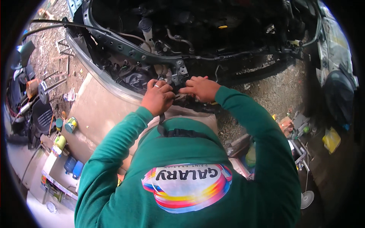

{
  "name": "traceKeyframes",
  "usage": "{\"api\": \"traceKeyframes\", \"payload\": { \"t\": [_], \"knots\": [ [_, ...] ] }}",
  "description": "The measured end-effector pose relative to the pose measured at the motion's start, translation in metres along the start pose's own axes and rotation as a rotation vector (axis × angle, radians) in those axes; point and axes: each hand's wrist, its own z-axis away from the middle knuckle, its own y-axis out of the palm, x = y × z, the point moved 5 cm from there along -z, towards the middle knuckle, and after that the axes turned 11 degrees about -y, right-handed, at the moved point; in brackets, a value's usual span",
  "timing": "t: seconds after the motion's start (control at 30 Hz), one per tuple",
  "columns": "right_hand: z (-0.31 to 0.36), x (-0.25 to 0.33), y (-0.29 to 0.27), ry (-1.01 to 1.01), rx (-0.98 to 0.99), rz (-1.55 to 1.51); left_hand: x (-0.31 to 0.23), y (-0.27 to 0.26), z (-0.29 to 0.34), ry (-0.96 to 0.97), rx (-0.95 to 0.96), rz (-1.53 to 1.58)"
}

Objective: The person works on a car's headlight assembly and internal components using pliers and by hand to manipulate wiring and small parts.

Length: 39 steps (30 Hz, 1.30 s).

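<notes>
My left hand [158,97], with a ring on one finger, is bent closed at the front of an opened-up car. Its fingertips press against dark parts beside a headlight housing [136,78]. Close to its right, my right hand [202,89] is curled, its index finger reaching toward the left hand. A bit of something red [206,77] shows at the right hand's far edge. Between and just beyond both hands stands a grey metal bracket [180,70] on the car's front frame. Whatever the fingers grip is hidden by the hands.
The engine bay's metal frame rail [125,49] and a white filler neck with a dark cap [145,26] lie beyond. Flattened cardboard [102,99] covers ground at left. Cans [71,124], a white tray [53,165] and a yellow plastic bag [331,140] lie around me.
</notes>
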Motion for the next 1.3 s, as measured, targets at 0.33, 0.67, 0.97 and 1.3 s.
{"api": "traceKeyframes", "payload": {
  "t": [0.33, 0.67, 0.97, 1.3],
  "knots": [
    [-0.011, -0.016, -0.01, -0.036, 0.15, -0.115, 0.0, 0.003, -0.001, 0.023, -0.034, -0.04],
    [-0.017, -0.015, -0.025, 0.07, 0.361, -0.246, -0.001, 0.002, -0.002, 0.062, 0.038, -0.074],
    [0.015, 0.019, -0.028, 0.177, 0.192, 0.13, 0.001, 0.002, -0.006, -0.016, 0.074, -0.06],
    [0.014, 0.078, -0.034, 0.458, 0.182, 0.266, 0.002, 0.004, -0.007, 0.013, 0.067, -0.088]
  ]
}}
